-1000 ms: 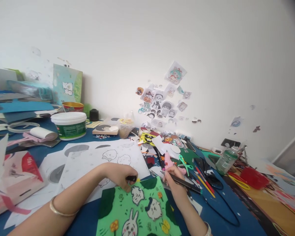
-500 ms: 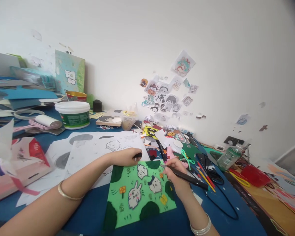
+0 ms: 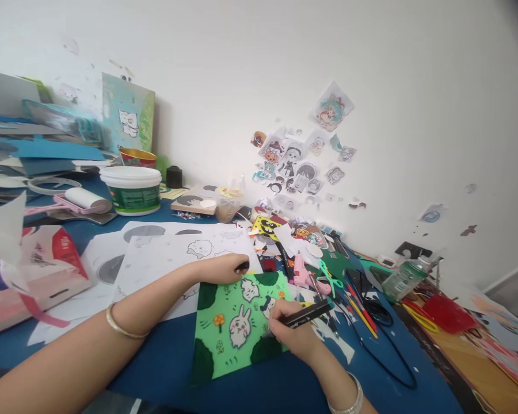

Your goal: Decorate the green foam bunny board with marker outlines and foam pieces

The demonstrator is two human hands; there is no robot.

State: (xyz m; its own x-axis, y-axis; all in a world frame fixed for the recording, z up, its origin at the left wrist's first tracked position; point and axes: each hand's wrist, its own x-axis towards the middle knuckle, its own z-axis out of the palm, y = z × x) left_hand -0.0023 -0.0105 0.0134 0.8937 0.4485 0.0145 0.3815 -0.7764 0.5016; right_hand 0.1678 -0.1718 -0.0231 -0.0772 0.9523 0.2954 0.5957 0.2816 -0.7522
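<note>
A green drawing (image 3: 233,363) with white cartoon animals, orange flowers and dark green patches lies on the blue table. My right hand (image 3: 291,330) grips a black marker (image 3: 308,314) and rests over the drawing's right side, hiding part of it. The marker's tip is hidden behind the fingers, so I cannot tell if it touches the surface. At the drawing's top edge, my left hand (image 3: 228,268) is closed, with a small dark piece (image 3: 243,266) showing at its fingers; its kind is unclear.
Sketched white sheets (image 3: 155,259) lie behind my left arm. To the right are a pink glue gun (image 3: 302,273), green scissors (image 3: 330,277), pencils (image 3: 360,307) and a black cable (image 3: 391,351). A white-lidded tub (image 3: 132,195) and tissue pack (image 3: 38,276) stand left.
My right hand has moved down and left with the marker, from the drawing's upper right onto its lower right. My left hand stays at the top edge. The view has shifted slightly.
</note>
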